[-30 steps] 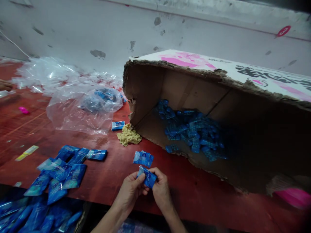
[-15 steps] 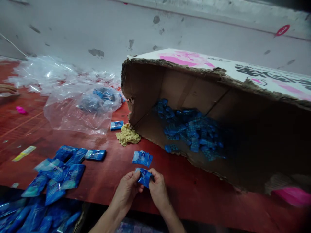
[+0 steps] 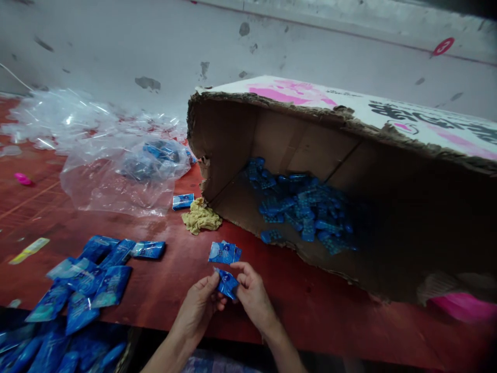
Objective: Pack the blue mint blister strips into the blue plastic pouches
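Observation:
My left hand [image 3: 204,298] pinches a small blue plastic packet [image 3: 227,283] by its left side, above the table's front edge. On the packet's right side is my right hand [image 3: 252,294], its thumb and curled fingers at the edge while the index finger stretches out. That fingertip is close to a few flat blue printed cards [image 3: 221,253] lying just beyond; whether it touches them I cannot tell. To the left, several filled blue packets [image 3: 83,274] lie in a loose pile.
A torn-edged cardboard box [image 3: 229,134] lies on its side at right, with many blue pieces [image 3: 306,207] inside. Clear plastic bags [image 3: 116,181], a yellow cloth [image 3: 202,216] and a blue card stack [image 3: 183,201] are on the red table [image 3: 155,290]. More packets [image 3: 50,347] fill a container below left.
My right index finger has lifted off the packet and straightened toward the flat cards. The packet stays between my hands. The whole view has shifted slightly.

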The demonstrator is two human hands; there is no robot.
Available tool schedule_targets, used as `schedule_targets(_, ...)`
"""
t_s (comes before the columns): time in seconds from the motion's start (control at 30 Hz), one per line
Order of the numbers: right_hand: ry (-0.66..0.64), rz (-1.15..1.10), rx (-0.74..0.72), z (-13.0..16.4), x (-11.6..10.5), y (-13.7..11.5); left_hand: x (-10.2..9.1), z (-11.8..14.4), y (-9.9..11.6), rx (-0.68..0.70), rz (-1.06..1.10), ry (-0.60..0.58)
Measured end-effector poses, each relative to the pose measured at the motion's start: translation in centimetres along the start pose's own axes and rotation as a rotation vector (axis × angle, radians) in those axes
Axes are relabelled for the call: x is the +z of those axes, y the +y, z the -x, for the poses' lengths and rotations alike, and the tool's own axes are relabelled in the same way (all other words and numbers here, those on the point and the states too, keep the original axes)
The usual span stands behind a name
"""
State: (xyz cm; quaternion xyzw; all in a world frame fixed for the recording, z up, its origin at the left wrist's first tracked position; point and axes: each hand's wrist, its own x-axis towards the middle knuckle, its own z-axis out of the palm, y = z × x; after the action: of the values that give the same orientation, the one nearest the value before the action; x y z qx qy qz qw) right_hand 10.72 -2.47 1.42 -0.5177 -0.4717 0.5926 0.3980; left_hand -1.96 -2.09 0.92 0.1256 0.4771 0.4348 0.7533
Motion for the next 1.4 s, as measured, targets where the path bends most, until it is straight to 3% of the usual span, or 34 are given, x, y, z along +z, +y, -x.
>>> schedule_targets(0.1,-0.016,0.307,-0.095,-0.3,-2.4,-1.2,0.1,0.1,0.3,-0.006,0.008,0.014)
schedule_targets(0.17,0.165,0.667,-0.215,-1.1,-4.5,-2.1,0.1,0.2,0.5,-0.028,0.037,0.052)
schedule_targets(0.23,0.308,1.030,-0.197,-2.4,-6.7,-2.7,0.1,0.3,0.7,-0.060,0.068,0.088)
schedule_targets(0.3,0.315,1.258,-0.129,-3.9,-8.4,-2.9,0.0,0.4,0.7,-0.093,0.096,0.117)
schedule_targets(0.43,0.282,1.284,-0.123,-6.1,-9.9,-2.8,-0.1,0.4,0.8,-0.140,0.144,0.178)
schedule_targets(0.6,0.320,1.234,-0.139,-6.4,-9.5,-3.1,-0.3,0.3,0.8,-0.152,0.158,0.206)
schedule_targets(0.67,0.373,1.115,-0.152,-5.7,-8.9,-3.3,-0.3,0.2,0.8,-0.129,0.165,0.205)
schedule_targets(0.73,0.386,0.722,-0.139,-4.5,-8.1,-3.5,-0.3,0.2,0.7,-0.109,0.166,0.206)
schedule_targets(0.83,0.216,-0.091,-0.036,-2.4,-6.0,-3.6,-0.2,0.1,0.6,-0.084,0.161,0.202)
schedule_targets(0.9,0.113,-0.357,0.036,-1.2,-4.6,-3.5,-0.1,0.1,0.6,-0.057,0.152,0.183)
schedule_targets(1.07,0.075,-0.510,0.089,-0.2,-2.6,-2.7,0.2,0.2,0.4,0.058,0.067,0.122)
schedule_targets(1.4,0.132,-0.518,0.073,0.8,-2.4,-2.4,-0.2,0.4,0.5,0.235,-0.033,0.095)
